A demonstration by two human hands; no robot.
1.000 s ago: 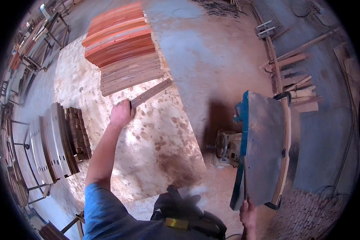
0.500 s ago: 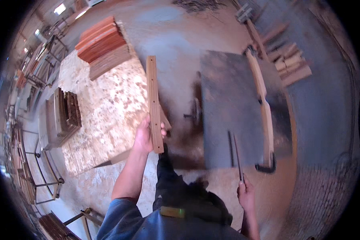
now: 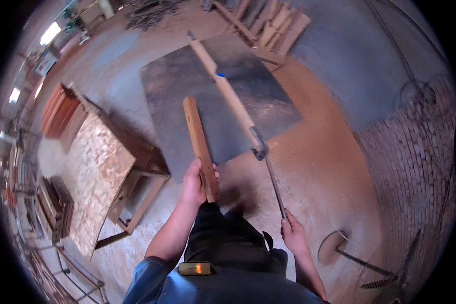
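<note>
My left hand (image 3: 191, 187) is wrapped round the lower part of a long brown wooden slat (image 3: 198, 137), which points up and away over the near edge of a dark flat tabletop (image 3: 172, 106). My right hand (image 3: 294, 235) is closed on the near end of a thin dark rod (image 3: 276, 190); its exact kind is unclear. The rod's far tip comes close to the dark clamp end (image 3: 259, 149) of a pale wooden bar (image 3: 233, 104) lying across that tabletop. Whether rod and clamp touch cannot be told.
On my left stands a speckled worktable (image 3: 99, 162) with stacked reddish boards (image 3: 61, 114) and brown slats (image 3: 53, 207). Timber pieces (image 3: 278, 25) lie beyond the dark tabletop. A round base with a pole (image 3: 362, 262) is at lower right, near a brick surface (image 3: 405, 162).
My view has swung rightward, from the speckled worktable to the dark tabletop. The slat is now in front of that tabletop, and the rod's tip has come near the bar's clamp end.
</note>
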